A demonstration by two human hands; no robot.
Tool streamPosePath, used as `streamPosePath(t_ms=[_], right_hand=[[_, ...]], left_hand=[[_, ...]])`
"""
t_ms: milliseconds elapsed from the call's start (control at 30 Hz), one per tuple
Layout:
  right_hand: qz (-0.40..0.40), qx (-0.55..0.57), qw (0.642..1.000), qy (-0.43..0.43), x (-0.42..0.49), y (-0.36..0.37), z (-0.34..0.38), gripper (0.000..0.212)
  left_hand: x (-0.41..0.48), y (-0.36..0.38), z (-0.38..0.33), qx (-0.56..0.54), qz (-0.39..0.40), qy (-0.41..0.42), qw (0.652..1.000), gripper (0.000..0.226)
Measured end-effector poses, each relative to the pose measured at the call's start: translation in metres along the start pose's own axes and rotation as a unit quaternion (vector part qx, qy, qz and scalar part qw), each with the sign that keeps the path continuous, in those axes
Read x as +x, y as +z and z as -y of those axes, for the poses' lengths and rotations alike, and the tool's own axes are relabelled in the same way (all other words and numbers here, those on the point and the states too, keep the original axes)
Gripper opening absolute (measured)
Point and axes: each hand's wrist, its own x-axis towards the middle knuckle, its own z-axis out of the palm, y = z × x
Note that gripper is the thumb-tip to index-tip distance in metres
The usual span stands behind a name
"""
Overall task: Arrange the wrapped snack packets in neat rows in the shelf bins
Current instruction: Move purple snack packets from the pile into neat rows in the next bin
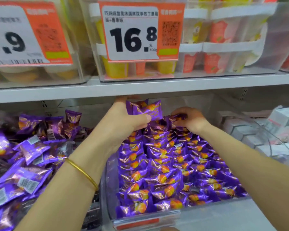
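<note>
Your left hand (123,117) is raised at the back of the lower shelf, and it holds a small bundle of purple snack packets (146,109); the thumb presses on the front packet and the fingers are curled behind the bundle. Around this wrist you wear a thin gold bangle (82,174). Your right hand (191,120) is just beside it, a little lower, and its fingers pinch one more purple packet (176,118) at the far end of the clear bin (215,212). Below both hands, this bin is filled with the same packets, which lie in overlapping rows (173,165) from the back to the front wall, each one showing an orange picture. In the neighbouring bin on your left, the purple packets lie in a loose pile (28,155), some turned over so that the barcode label shows. On your right, behind a curved clear wall, there are white boxes (281,120). Above the hands runs a grey shelf board (140,87); it carries clear bins with yellow and red cups (213,62), and two price tags hang in front, one reading 16.8 (137,32) and one partly cut, reading 9.9 (15,37).
</note>
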Motion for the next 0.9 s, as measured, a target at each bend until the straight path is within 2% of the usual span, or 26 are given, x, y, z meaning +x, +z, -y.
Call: streamPosePath(t_ms=[67,133,233,467,600,700,800,900], right_hand=[[-0.018,-0.031,0.999,-0.003,0.000,0.006,-0.009,0.035],[-0.052,-0.046,0.997,0.019,0.001,0.011,-0.015,0.041],[-0.087,0.023,0.993,0.075,0.001,0.017,-0.011,0.051],[-0.034,-0.084,0.995,0.031,0.002,0.025,0.000,0.040],[-0.030,-0.103,0.994,0.033,-0.001,0.025,-0.001,0.046],[-0.050,-0.078,0.994,0.058,0.001,0.024,-0.003,0.053],[-0.081,-0.052,0.991,0.092,0.003,0.017,-0.008,0.037],[-0.082,-0.059,0.993,0.069,0.004,0.017,-0.012,0.019]], left_hand=[[0.001,0.002,0.003,0.020,0.000,-0.005,1.000,0.065],[0.002,0.004,0.006,0.027,0.000,-0.003,1.000,0.060],[0.006,0.002,0.006,0.005,-0.009,-0.001,1.000,0.058],[0.004,0.000,0.006,-0.069,-0.041,0.006,0.997,0.059],[0.004,0.001,0.009,-0.083,-0.021,-0.005,0.996,0.046],[0.003,0.002,0.008,-0.087,-0.006,-0.015,0.996,0.046],[0.004,0.001,0.009,-0.103,-0.013,-0.023,0.994,0.046],[0.005,0.001,0.009,-0.108,-0.019,-0.022,0.994,0.044]])
